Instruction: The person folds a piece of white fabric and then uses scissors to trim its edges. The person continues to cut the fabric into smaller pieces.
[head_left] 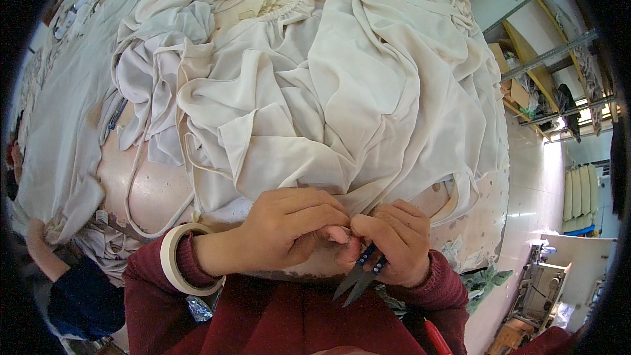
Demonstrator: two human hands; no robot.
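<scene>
Both hands meet at the near edge of the table, fingertips almost touching. A pair of thread snips [358, 281] sits in my right hand [402, 240], its dark blades pointing down toward my lap. My left hand [286, 227] is closed in a pinch; whatever lies between its fingertips is hidden. Just beyond the hands, a large heap of cream fabric [368, 85] with folds and narrow straps reaches up to the knuckles. A roll of pale tape [172, 260] is worn around my left wrist like a bangle.
A pen [115, 115] lies on the table [121, 177] by the fabric. At far left, another person's hand [39, 240] touches pale cloth [66, 131]. A red pen [435, 336] shows by my front. Green cloth [483, 283] hangs at right; shelving [552, 79] stands beyond the aisle.
</scene>
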